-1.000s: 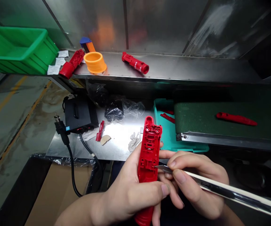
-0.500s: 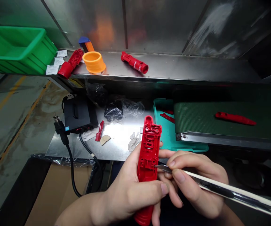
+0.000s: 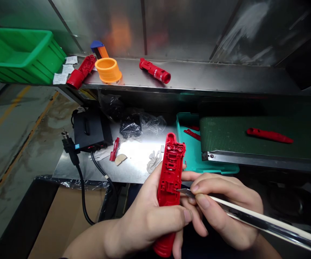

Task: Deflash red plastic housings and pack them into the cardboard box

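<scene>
Head view, logged remotely: I have the left hand [image 3: 144, 223] closed around a red plastic housing [image 3: 168, 180], and the right hand [image 3: 225, 212] pinching a slim craft knife [image 3: 266, 225], its tip at the housing's inner edge. I'd keep the blade shallow and the strokes short. Just beyond the hands sits a teal tray [image 3: 190, 162]; farther out, a green conveyor belt [image 3: 225, 135] and a steel shelf [image 3: 212, 77].

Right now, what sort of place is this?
Likely a factory line for plastic parts: a dark green ribbed conveyor belt, a long stainless steel shelf, and a red moulded plastic housing.
</scene>
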Demonstrator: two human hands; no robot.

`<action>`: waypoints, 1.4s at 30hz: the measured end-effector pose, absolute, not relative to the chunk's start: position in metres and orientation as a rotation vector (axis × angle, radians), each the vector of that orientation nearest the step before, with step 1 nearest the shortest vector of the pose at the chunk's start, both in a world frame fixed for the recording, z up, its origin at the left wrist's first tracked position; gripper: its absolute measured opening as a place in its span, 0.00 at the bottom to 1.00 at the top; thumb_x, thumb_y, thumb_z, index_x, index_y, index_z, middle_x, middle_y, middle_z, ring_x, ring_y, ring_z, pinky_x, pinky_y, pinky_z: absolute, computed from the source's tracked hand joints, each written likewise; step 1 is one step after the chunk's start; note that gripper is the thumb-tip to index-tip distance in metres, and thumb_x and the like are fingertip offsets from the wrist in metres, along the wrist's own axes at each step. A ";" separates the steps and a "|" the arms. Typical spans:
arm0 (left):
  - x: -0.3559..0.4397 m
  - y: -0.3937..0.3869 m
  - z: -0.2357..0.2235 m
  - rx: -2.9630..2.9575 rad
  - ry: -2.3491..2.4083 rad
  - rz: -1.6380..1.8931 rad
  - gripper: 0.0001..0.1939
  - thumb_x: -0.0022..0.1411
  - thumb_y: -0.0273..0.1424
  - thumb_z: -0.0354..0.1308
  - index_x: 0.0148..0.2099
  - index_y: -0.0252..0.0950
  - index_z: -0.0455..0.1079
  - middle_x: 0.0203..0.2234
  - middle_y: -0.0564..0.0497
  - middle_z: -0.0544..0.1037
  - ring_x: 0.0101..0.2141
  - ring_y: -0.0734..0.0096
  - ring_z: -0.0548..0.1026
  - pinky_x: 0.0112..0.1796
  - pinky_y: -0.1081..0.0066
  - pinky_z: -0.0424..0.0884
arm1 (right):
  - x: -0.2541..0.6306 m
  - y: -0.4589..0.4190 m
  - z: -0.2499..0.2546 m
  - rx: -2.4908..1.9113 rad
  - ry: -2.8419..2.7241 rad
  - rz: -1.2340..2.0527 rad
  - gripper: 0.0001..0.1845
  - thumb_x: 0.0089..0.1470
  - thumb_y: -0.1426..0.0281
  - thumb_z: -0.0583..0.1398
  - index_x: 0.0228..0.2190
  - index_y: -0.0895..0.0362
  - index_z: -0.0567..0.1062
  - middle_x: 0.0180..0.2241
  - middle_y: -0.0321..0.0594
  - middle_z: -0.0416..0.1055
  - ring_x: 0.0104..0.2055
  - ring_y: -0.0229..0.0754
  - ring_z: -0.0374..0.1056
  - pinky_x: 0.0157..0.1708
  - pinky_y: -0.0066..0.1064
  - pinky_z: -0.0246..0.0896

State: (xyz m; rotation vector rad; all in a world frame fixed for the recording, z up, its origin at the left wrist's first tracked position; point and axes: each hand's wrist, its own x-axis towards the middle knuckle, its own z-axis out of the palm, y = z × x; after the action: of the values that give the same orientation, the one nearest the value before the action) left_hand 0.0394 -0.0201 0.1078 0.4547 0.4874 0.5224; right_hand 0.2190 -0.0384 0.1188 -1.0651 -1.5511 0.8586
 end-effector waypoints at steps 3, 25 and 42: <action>0.039 -0.021 0.108 0.454 0.502 0.529 0.35 0.62 0.27 0.63 0.66 0.34 0.51 0.28 0.49 0.83 0.12 0.80 0.70 0.15 0.83 0.66 | 0.220 -0.038 0.119 -1.077 -1.553 0.849 0.16 0.53 0.82 0.61 0.38 0.51 0.80 0.24 0.32 0.81 0.39 0.48 0.83 0.44 0.35 0.82; 0.038 -0.014 0.117 0.477 0.510 0.490 0.32 0.61 0.26 0.62 0.65 0.32 0.55 0.27 0.50 0.81 0.13 0.80 0.68 0.15 0.83 0.64 | 0.218 -0.038 0.113 -0.987 -1.477 1.006 0.17 0.59 0.79 0.61 0.44 0.49 0.81 0.23 0.32 0.80 0.31 0.46 0.82 0.51 0.43 0.80; 0.039 -0.016 0.115 0.473 0.514 0.516 0.29 0.60 0.27 0.62 0.62 0.33 0.61 0.28 0.50 0.82 0.12 0.82 0.68 0.15 0.84 0.64 | 0.216 -0.043 0.105 -0.967 -1.385 1.076 0.17 0.60 0.80 0.61 0.44 0.48 0.81 0.25 0.31 0.81 0.33 0.44 0.82 0.54 0.40 0.76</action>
State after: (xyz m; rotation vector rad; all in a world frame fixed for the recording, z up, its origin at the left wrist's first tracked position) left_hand 0.0389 -0.0163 0.1149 0.4731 0.5143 0.5155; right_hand 0.2164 -0.0435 0.1054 -0.9669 -1.3853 1.0759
